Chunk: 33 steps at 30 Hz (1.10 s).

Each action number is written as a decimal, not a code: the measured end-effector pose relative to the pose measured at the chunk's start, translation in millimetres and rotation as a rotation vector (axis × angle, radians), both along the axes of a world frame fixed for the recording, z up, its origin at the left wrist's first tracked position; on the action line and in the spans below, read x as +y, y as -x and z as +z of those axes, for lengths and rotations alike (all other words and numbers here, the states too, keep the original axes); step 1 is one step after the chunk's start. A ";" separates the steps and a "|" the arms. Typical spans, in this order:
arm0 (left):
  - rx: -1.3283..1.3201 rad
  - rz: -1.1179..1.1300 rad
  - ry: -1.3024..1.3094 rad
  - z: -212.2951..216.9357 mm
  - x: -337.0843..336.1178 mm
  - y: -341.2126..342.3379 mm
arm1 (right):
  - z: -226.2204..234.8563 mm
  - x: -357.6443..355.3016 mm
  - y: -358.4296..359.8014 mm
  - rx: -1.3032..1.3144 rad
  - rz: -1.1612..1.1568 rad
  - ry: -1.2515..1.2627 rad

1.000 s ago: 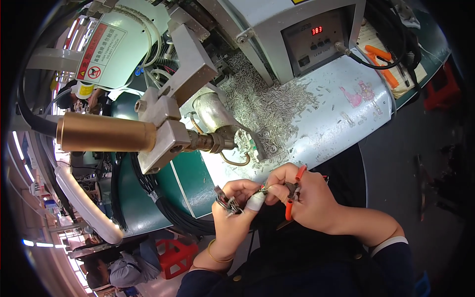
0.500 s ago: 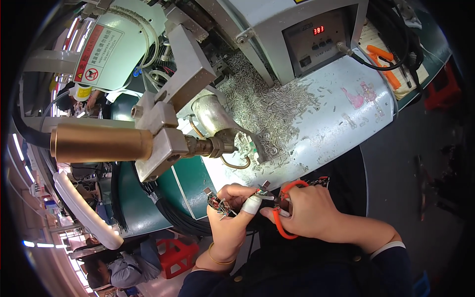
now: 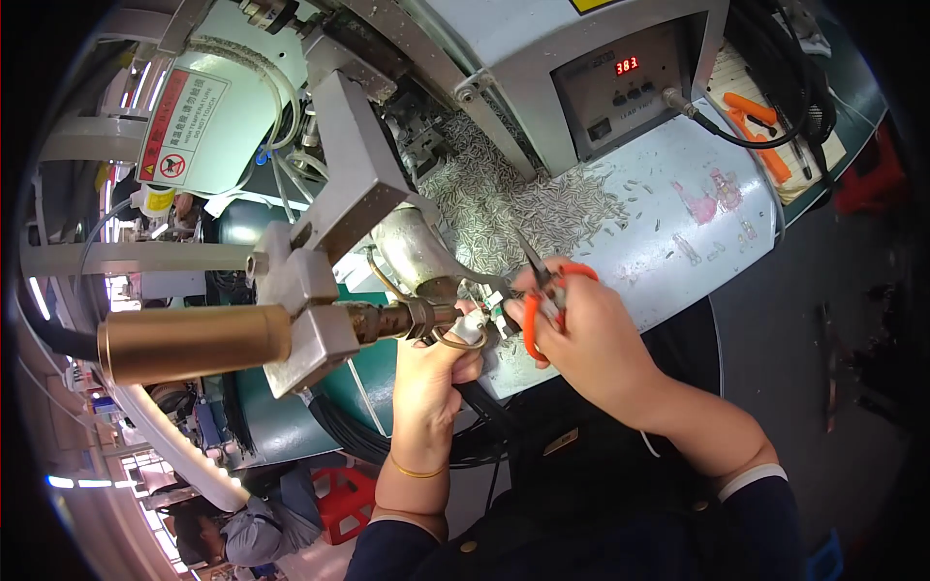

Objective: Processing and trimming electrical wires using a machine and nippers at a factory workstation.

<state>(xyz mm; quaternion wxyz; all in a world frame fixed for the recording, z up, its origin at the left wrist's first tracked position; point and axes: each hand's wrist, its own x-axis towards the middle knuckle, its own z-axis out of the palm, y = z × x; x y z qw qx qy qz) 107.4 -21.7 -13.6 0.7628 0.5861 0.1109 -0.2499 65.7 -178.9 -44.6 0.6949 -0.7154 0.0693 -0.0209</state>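
Observation:
My left hand (image 3: 426, 373), with a white wrap (image 3: 472, 327) on its thumb, reaches in under the machine's metal tip. Its fingers are bent closed, and the machine's parts hide what they hold. My right hand (image 3: 605, 344) grips orange-handled pliers (image 3: 532, 329), whose dark metal jaws point up and away over loose metal pieces. The fingertips of this hand are at the metal holder, beside a small green and white part (image 3: 498, 312). The brass-coloured cylinder (image 3: 199, 341) of the soldering head lies to the left, its tip just above my left thumb.
Many small metal pins (image 3: 523, 208) cover the white work surface (image 3: 668, 276). A control box (image 3: 630, 92) with a lit red display stands behind. Orange-handled tools (image 3: 756, 140) lie at the far right. Black cables (image 3: 354, 426) hang near my left forearm. A seated person (image 3: 257, 533) is at lower left.
Both hands have moved up and forward from the near edge to the metal holder. The small circuit pieces seen in my left hand are now hidden. The pliers' jaws have swung to point away.

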 end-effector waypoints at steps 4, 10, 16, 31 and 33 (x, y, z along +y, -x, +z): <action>0.005 -0.042 -0.019 -0.3 6.5 -6.7 | 9.3 -2.2 -14.7 0.083 0.083 0.010; -0.003 -0.018 -0.133 -2.0 8.5 -6.2 | 5.9 -1.3 -15.4 -0.088 0.064 0.113; -0.003 -0.051 -0.135 0.3 9.4 -5.5 | 5.3 -2.4 -15.8 -0.083 0.088 0.085; -0.046 -0.102 -0.047 14.6 7.9 21.3 | 15.8 -5.3 10.8 -0.074 0.130 -0.117; -0.072 -0.046 -0.074 19.0 1.0 32.7 | 26.3 -16.6 19.4 0.109 0.143 -0.310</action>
